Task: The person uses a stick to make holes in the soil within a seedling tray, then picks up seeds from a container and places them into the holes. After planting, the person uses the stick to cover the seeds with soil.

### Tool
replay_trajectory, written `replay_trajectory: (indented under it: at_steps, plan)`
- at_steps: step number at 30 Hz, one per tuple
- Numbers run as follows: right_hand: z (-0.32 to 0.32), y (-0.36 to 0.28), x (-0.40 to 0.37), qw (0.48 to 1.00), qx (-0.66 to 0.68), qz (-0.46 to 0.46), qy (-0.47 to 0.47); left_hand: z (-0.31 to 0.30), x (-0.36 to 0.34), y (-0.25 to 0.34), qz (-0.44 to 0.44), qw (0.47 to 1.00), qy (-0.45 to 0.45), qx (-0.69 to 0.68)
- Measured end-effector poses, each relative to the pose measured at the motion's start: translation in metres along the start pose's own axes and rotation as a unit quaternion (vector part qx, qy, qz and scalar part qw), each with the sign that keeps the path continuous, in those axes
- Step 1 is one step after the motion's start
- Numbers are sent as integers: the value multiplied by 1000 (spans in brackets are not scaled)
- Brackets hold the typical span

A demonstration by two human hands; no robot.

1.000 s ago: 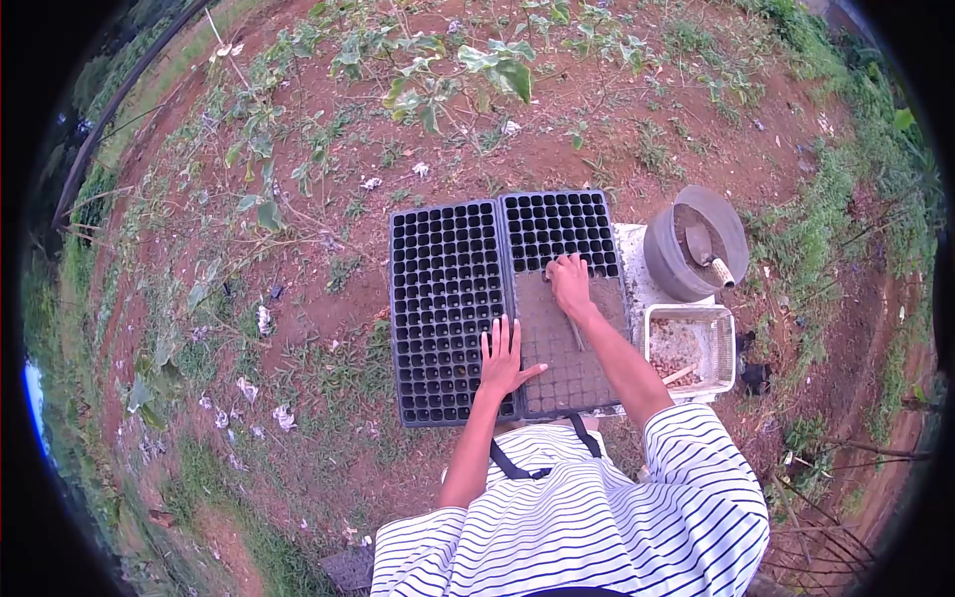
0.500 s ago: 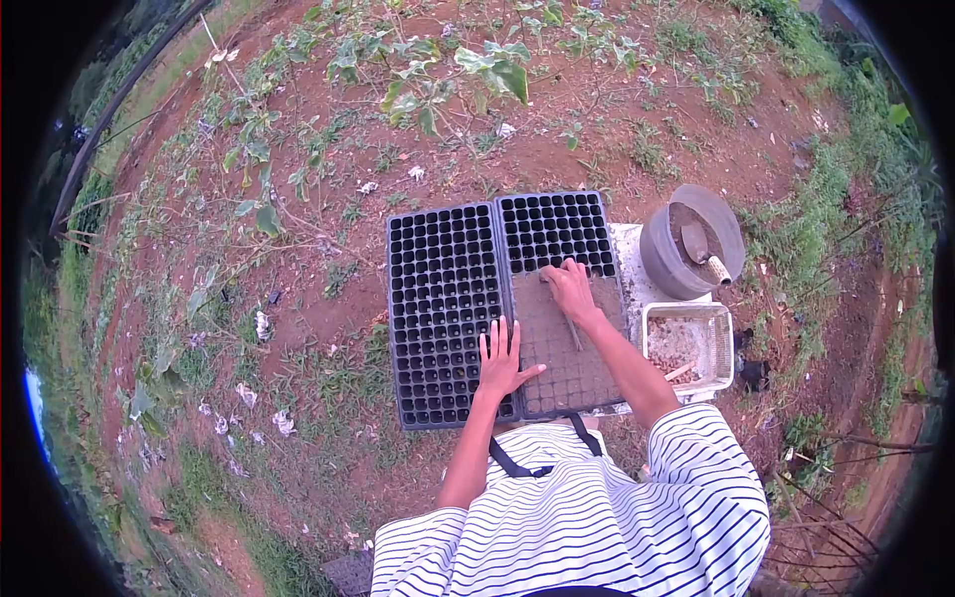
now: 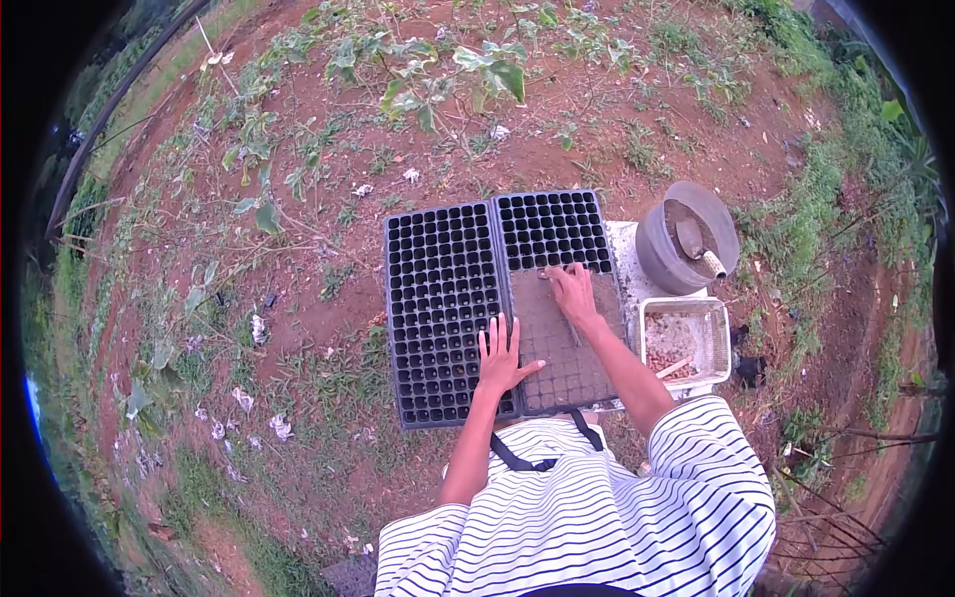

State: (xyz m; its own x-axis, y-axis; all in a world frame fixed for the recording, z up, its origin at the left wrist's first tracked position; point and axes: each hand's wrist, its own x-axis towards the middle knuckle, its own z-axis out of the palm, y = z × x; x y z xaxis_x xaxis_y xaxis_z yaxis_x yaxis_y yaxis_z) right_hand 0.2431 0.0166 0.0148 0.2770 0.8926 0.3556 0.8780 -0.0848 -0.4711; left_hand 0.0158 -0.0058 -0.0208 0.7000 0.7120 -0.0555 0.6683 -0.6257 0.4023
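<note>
Directly beneath the hands (image 3: pixel 500 368) (image 3: pixel 574 296) lie 2 trays (image 3: pixel 438 298) (image 3: pixel 552 231).

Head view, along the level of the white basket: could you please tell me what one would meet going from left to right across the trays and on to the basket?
Left tray → left hand → right tray → right forearm → basket.

Head-worn wide view, forward and down over trays (image 3: pixel 443 298)
</note>
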Motion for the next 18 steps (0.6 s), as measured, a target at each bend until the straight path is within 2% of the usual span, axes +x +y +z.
replay_trajectory:
  at_steps: [1,3,6,13,15,18]
  plan:
    - [-5,-8,-11,1000,-1,3,1,0,0,-1,3,1000,-2,0]
    - [-17,-25,-40,990,-23,123,60,2,0,-1,1,1000,-2,0]
    - [-23,-38,-80,980,-77,169,67,2,0,0,2,1000,14,17]
    - [-14,-43,-111,966,-62,241,69,-1,1,-1,1,1000,-19,5]
    - [-9,-40,-104,956,-59,272,92,0,3,-2,1,1000,-23,6]
    - [2,-34,-82,951,-64,267,143,1,2,-4,3,999,-36,-7]
